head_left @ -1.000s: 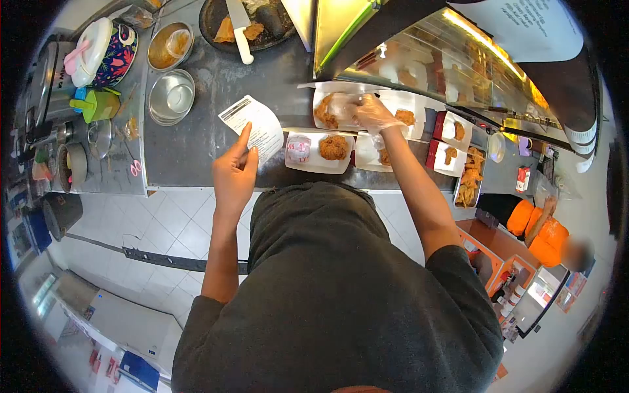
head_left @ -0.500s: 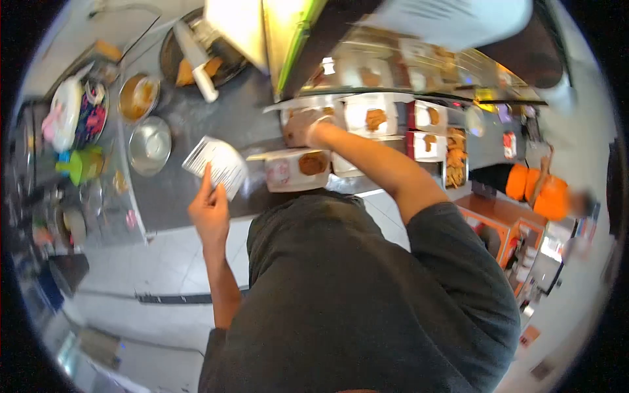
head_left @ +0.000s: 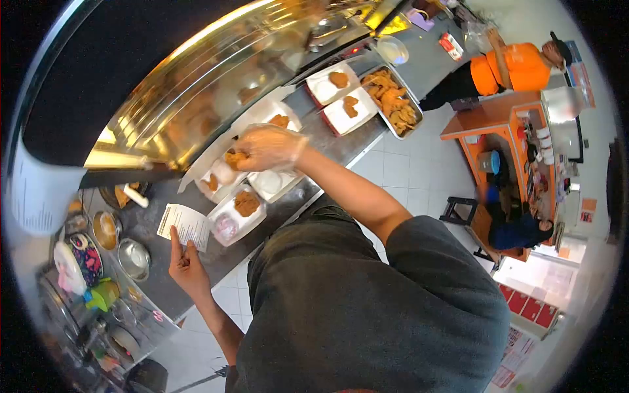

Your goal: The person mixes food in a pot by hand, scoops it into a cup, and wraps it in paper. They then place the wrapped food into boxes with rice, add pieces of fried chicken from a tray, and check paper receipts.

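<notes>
My left hand (head_left: pixel 186 263) pinches a printed paper slip (head_left: pixel 183 226) over the dark counter. A clear glove covers my right hand (head_left: pixel 267 148), whose fingers are closed on a piece of fried chicken (head_left: pixel 235 159) above an open white box. That box also holds a wrapped white round item (head_left: pixel 224 171) and another fried piece (head_left: pixel 211 183). Nearer my body, a box (head_left: pixel 224 240) contains a larger brown fried piece (head_left: pixel 246 204) and a wrapped pinkish item (head_left: pixel 226 226). Under my right wrist is a box with a wrapped white item (head_left: pixel 268 181).
Two red-sided boxes (head_left: pixel 327 87) and a metal tray of fried pieces (head_left: pixel 393 103) stand to the right. A glass display case (head_left: pixel 190 98) borders the counter. Metal bowls (head_left: pixel 133 259) are at left. A person in orange (head_left: pixel 517 67) and another seated person (head_left: pixel 521 230) are at right.
The view has turned toward the right. My right hand has come out of the box and now holds a fried piece. My left hand still holds the slip.
</notes>
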`<state>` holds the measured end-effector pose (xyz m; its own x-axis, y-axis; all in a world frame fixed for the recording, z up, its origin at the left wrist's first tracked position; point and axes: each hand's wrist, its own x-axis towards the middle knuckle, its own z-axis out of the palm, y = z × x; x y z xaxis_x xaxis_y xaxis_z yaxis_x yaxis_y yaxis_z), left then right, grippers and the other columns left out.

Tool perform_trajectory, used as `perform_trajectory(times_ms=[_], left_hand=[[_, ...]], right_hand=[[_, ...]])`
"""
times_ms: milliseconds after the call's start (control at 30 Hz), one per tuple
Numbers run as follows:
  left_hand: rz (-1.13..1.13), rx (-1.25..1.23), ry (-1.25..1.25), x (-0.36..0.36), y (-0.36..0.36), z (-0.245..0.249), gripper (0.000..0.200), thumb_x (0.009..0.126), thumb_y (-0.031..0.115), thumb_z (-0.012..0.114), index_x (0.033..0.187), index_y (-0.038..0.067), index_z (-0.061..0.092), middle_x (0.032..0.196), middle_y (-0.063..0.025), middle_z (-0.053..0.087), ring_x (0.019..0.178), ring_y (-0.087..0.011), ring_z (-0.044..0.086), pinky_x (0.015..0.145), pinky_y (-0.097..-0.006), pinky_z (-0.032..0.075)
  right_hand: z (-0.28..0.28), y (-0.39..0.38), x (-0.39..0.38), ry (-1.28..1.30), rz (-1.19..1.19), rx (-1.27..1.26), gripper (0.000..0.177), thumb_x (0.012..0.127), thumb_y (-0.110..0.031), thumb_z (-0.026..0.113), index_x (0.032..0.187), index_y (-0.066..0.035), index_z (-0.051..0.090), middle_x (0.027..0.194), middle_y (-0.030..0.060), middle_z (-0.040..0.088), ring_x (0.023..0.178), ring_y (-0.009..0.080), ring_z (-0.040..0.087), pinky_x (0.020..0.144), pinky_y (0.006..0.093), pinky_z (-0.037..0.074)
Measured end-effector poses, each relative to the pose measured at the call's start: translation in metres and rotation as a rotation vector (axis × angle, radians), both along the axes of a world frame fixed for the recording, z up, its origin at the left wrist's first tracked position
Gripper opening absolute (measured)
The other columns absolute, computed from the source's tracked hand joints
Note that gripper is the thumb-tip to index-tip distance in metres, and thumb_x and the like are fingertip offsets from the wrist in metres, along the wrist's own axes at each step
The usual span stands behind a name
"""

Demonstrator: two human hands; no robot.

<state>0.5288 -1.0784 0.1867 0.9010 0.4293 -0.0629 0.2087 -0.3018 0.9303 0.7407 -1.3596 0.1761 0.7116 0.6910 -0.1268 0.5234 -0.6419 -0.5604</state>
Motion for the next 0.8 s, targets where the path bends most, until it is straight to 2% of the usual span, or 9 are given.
perform_trajectory(times_ms=[100,167,233,333,400,500,567,633,800], left_hand=[[-0.044,0.038,0.020,0.021,-0.048,0.007,0.054,0.099,-0.006,0.060,0.151,0.005,0.053,0.075,0.0107,0.041,0.064,-0.0009,0.027,0.057,-0.0193,0.023],[-0.071,0.046,0.018,0.038,-0.087,0.010,0.054,0.099,-0.005,0.061,0.151,0.006,0.054,0.073,0.0113,0.037,0.064,-0.0013,0.027,0.057,-0.0194,0.023],[-0.101,0.043,-0.015,0.056,-0.133,0.010,0.055,0.098,-0.005,0.062,0.151,0.007,0.054,0.072,0.0114,0.035,0.063,-0.0016,0.027,0.057,-0.0196,0.024],[-0.121,0.049,0.050,0.080,-0.201,0.010,0.055,0.098,-0.003,0.063,0.152,0.008,0.054,0.067,0.0116,0.038,0.060,0.0002,0.032,0.055,-0.0200,0.028],[-0.139,0.016,0.071,0.095,-0.249,0.017,0.055,0.100,-0.001,0.062,0.153,0.010,0.053,0.065,0.0118,0.041,0.058,0.0012,0.034,0.053,-0.0204,0.029],[-0.155,0.037,0.127,0.116,-0.304,0.023,0.054,0.101,0.000,0.062,0.153,0.009,0.053,0.065,0.0122,0.039,0.058,0.0010,0.032,0.054,-0.0195,0.027],[-0.159,0.065,0.146,0.122,-0.333,0.028,0.053,0.101,0.000,0.062,0.153,0.009,0.053,0.067,0.0121,0.038,0.059,0.0005,0.031,0.056,-0.0189,0.026],[-0.163,0.112,0.120,0.127,-0.348,0.029,0.053,0.101,0.000,0.062,0.153,0.009,0.053,0.068,0.0117,0.038,0.060,0.0001,0.030,0.058,-0.0187,0.025],[-0.066,0.162,0.148,0.124,-0.374,0.037,0.053,0.100,-0.001,0.063,0.152,0.010,0.054,0.073,0.0108,0.040,0.064,-0.0015,0.033,0.061,-0.0182,0.029]], right_hand=[[0.001,-0.109,-0.010,0.156,-0.167,0.272,0.038,0.089,-0.038,0.067,0.107,-0.006,0.077,0.106,0.0155,0.074,0.099,0.0301,0.069,0.096,0.0376,0.053],[-0.039,-0.197,-0.016,0.356,-0.381,0.574,0.036,0.091,-0.038,0.068,0.108,-0.007,0.077,0.103,0.0122,0.074,0.093,0.0229,0.068,0.085,0.0383,0.054],[-0.047,-0.276,-0.029,0.669,-0.926,0.886,0.025,0.088,-0.024,0.072,0.103,-0.004,0.074,0.091,0.0129,0.072,0.089,0.0297,0.067,0.084,0.0367,0.054],[-0.099,-0.387,-0.012,0.112,-1.065,0.401,0.029,0.092,-0.030,0.067,0.089,-0.001,0.069,0.087,0.0180,0.070,0.080,0.0356,0.066,0.077,0.0405,0.054],[-0.115,-0.435,0.005,0.080,-1.248,0.095,0.035,0.095,-0.033,0.063,0.084,0.000,0.067,0.084,0.0210,0.069,0.077,0.0387,0.066,0.074,0.0426,0.054],[-0.138,-0.471,0.042,0.077,-1.181,0.083,0.040,0.098,-0.036,0.058,0.088,0.000,0.069,0.083,0.0238,0.069,0.079,0.0394,0.068,0.075,0.0438,0.054],[-0.153,-0.497,0.069,0.060,-1.359,0.167,0.038,0.096,-0.038,0.060,0.100,-0.004,0.076,0.093,0.0239,0.073,0.088,0.0433,0.070,0.078,0.0472,0.053],[-0.164,-0.527,0.095,-0.054,-1.277,0.174,0.034,0.094,-0.039,0.057,0.102,-0.013,0.078,0.109,0.0182,0.074,0.103,0.0465,0.067,0.087,0.0562,0.053],[-0.187,-0.536,0.149,-0.152,-0.828,-0.214,0.027,0.091,-0.025,0.060,0.096,-0.005,0.076,0.100,0.0211,0.075,0.095,0.0436,0.072,0.081,0.0531,0.057]])
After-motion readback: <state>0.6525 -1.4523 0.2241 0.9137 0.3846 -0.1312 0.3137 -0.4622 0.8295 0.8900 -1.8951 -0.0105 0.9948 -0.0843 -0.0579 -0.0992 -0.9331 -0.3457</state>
